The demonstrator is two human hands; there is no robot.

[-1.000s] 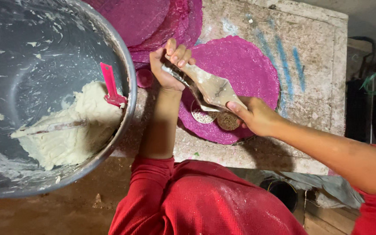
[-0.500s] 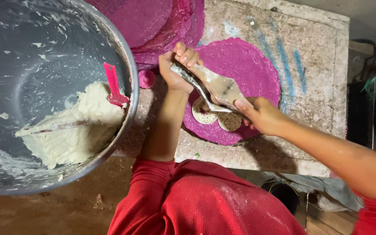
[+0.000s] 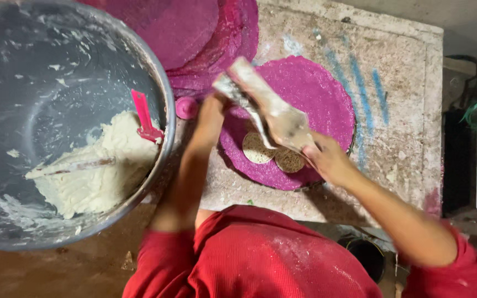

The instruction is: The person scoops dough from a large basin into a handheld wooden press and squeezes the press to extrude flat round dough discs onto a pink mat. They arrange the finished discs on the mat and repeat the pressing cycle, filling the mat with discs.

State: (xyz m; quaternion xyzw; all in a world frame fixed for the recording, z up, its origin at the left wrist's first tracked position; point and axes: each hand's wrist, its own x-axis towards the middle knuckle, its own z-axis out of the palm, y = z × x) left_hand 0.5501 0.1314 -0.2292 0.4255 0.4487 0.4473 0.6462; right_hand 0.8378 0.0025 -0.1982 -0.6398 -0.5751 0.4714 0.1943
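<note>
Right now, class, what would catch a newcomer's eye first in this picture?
The big grey bowl at left, holding pale dough with a pink scraper stuck in it. At centre, the left hand and right hand hold a dough-smeared flat tool over a bright magenta round mat bearing two small dough discs.
</note>
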